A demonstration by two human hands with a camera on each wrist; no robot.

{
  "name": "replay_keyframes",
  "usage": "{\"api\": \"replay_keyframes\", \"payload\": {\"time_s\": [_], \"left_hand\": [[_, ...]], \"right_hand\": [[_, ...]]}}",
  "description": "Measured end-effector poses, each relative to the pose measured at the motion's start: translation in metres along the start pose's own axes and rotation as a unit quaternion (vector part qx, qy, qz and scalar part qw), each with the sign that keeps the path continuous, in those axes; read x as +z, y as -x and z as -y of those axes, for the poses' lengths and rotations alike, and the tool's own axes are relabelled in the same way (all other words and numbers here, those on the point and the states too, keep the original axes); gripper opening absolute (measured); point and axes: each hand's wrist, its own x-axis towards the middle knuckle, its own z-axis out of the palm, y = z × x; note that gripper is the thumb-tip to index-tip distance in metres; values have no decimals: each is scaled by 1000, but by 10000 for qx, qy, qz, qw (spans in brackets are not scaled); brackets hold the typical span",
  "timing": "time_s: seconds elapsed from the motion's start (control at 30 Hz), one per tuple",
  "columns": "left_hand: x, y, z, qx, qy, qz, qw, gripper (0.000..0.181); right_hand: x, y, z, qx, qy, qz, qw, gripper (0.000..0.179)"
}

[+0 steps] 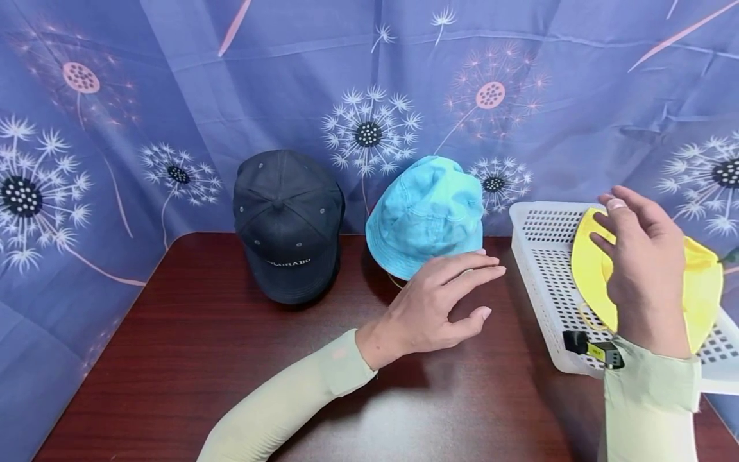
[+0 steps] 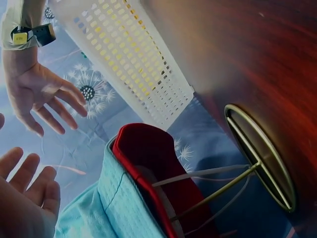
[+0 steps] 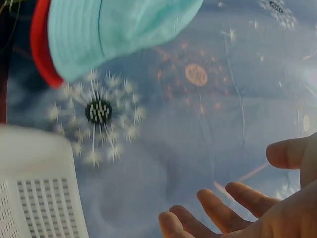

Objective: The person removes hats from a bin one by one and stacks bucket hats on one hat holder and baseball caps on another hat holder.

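A light blue bucket hat (image 1: 430,208) with a red lining (image 2: 148,148) sits on a brass-coloured stand (image 2: 260,158) at the table's back. My left hand (image 1: 435,301) is just in front of its brim, fingers spread and holding nothing. My right hand (image 1: 646,256) is raised over a white plastic basket (image 1: 537,301), its fingers loosely bent and nothing in them. Inside the basket lies a yellow hat (image 1: 701,276), partly hidden behind that hand. A dark baseball cap (image 1: 285,224) with white lettering stands to the left of the blue hat.
The reddish-brown wooden table (image 1: 231,359) reaches back to a blue curtain (image 1: 288,77) printed with dandelions. The basket stands at the table's right side. A small camera (image 1: 603,353) is strapped to the right wrist.
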Motion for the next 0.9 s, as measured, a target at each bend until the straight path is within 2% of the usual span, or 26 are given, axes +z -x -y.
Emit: {"api": "replay_keyframes", "payload": {"time_s": [0.27,0.37,0.53,0.67,0.77,0.9], "left_hand": [[12,-3,-7,156,-265,145,9994,48],[17,-4,-11,213,-329,218,9990,48],[23,-1,-17,91,-474,391,9981,47],[26,0,-17,13,-548,467,9974,47],[29,-2,-16,53,-538,502,9973,47],[36,-6,-17,178,-536,499,9972,46]], "right_hand": [[-30,-14,2,52,290,-539,9981,41],[-40,-17,0,1,738,-776,9942,42],[-58,-25,-3,-180,1069,-1045,9886,40],[-68,-33,-4,-182,1420,-1085,9837,40],[-73,-38,-4,-149,1920,-1132,9747,42],[-79,-42,-5,-171,2305,-1388,9630,44]]}}
